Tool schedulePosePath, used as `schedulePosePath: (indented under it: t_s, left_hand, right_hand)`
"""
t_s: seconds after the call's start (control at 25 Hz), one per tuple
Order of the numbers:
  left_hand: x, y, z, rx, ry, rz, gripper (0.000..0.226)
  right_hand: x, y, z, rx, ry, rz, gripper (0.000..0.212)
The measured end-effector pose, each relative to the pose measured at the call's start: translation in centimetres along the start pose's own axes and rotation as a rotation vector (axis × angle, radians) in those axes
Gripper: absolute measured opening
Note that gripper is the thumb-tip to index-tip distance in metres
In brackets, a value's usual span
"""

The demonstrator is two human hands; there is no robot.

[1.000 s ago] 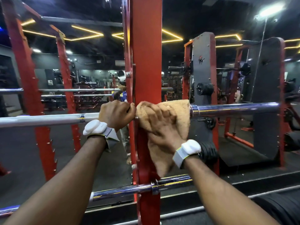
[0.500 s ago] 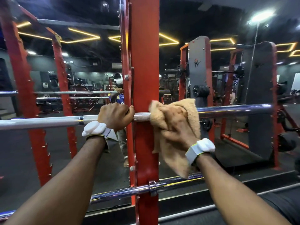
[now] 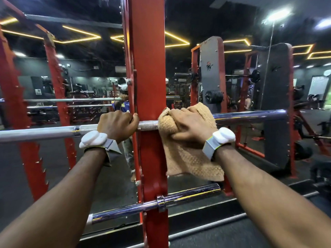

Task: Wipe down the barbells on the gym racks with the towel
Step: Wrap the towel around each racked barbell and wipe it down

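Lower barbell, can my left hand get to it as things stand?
Probably yes. The left hand grips the upper barbell, but the lower barbell shows bare left of the red post, with nothing between.

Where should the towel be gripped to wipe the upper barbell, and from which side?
Probably the bunched top of the towel, where it drapes over the barbell, taken from above as the right hand does: the bar lies level, so a grip closes over it, and the lower half hangs loose.
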State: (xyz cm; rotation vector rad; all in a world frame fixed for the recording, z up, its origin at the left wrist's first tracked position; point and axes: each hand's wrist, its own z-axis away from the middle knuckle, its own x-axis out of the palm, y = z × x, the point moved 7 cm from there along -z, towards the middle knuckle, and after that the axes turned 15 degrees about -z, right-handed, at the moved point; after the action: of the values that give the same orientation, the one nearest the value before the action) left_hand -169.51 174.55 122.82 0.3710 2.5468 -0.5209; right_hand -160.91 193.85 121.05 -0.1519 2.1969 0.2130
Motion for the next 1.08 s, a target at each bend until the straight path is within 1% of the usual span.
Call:
schedulePosePath:
  t_s: [0.08, 0.12, 0.2, 0.28, 0.32, 0.36, 0.4, 0.44, 0.52, 0.56, 0.64, 0.68, 0.72, 0.76, 0.8, 0.88, 0.96, 1.08]
  left_hand:
    - [0.0, 0.0, 0.2, 0.016, -0.006, 0.007, 0.048]
    - [-0.1, 0.0, 0.2, 0.023, 0.000, 0.010, 0.049]
    - [-0.4, 0.0, 0.3, 0.039, 0.010, 0.012, 0.050]
    - [-0.4, 0.1, 0.3, 0.045, 0.012, 0.010, 0.052]
    - [-0.3, 0.2, 0.2, 0.043, 0.017, 0.009, 0.052]
    - [-0.3, 0.1, 0.2, 0.035, 0.023, 0.007, 0.051]
    - [-0.3, 0.0, 0.1, 0.026, 0.020, 0.001, 0.050]
    - [-0.3, 0.1, 0.1, 0.020, 0.014, 0.000, 0.050]
    - [-0.3, 0.5, 0.1, 0.017, 0.010, -0.006, 0.048]
    - [-0.2, 0.6, 0.0, 0.014, 0.008, -0.009, 0.048]
    - [-0.2, 0.3, 0.0, 0.001, 0.003, -0.010, 0.048]
    - [-0.2, 0.2, 0.0, 0.001, 0.002, -0.010, 0.049]
    - [-0.2, 0.2, 0.0, 0.005, 0.000, -0.010, 0.049]
    - [-0.2, 0.3, 0.0, 0.010, 0.001, -0.012, 0.049]
    - [-0.2, 0.4, 0.0, 0.015, -0.001, -0.009, 0.050]
    - [-0.2, 0.3, 0.0, 0.010, -0.013, -0.004, 0.050]
    - [-0.3, 0.2, 0.1, 0.010, -0.007, -0.003, 0.049]
    - [-0.4, 0.3, 0.2, 0.044, -0.009, -0.001, 0.047]
  right_hand:
    - [-0.2, 0.4, -1.7, 0.092, -0.093, -0.045, 0.058]
    - [-0.3, 1.0, -2.5, 0.185, -0.177, -0.077, 0.058]
    - [-0.4, 1.7, -3.3, 0.361, -0.417, -0.237, 0.060]
    - [0.2, 1.4, -3.5, 0.452, -0.606, -0.446, 0.054]
    - [0.5, 1.2, -3.5, 0.483, -0.647, -0.491, 0.050]
    - [0.6, 1.0, -3.5, 0.490, -0.629, -0.468, 0.049]
    - [0.5, 0.9, -3.6, 0.480, -0.558, -0.393, 0.048]
    - [0.1, 0.9, -3.4, 0.452, -0.434, -0.274, 0.047]
    - [-0.2, 0.6, -2.7, 0.311, -0.136, -0.015, 0.042]
    - [0.0, 0.1, -1.9, 0.230, 0.015, 0.071, 0.037]
    - [0.4, -0.9, -0.5, 0.144, 0.266, 0.149, 0.034]
    - [0.3, -1.1, -0.2, 0.119, 0.326, 0.160, 0.035]
    - [0.6, -0.9, -0.3, 0.101, 0.305, 0.160, 0.037]
    - [0.7, -0.5, -0.7, 0.094, 0.228, 0.152, 0.038]
    - [0.7, -0.1, -1.2, 0.093, 0.120, 0.131, 0.040]
    - [0.1, 0.7, -2.3, 0.126, -0.062, 0.000, 0.044]
    - [0.0, 1.4, -3.4, 0.256, -0.227, -0.127, 0.053]
    - [1.4, 1.7, -4.3, 0.415, -0.540, -0.371, 0.049]
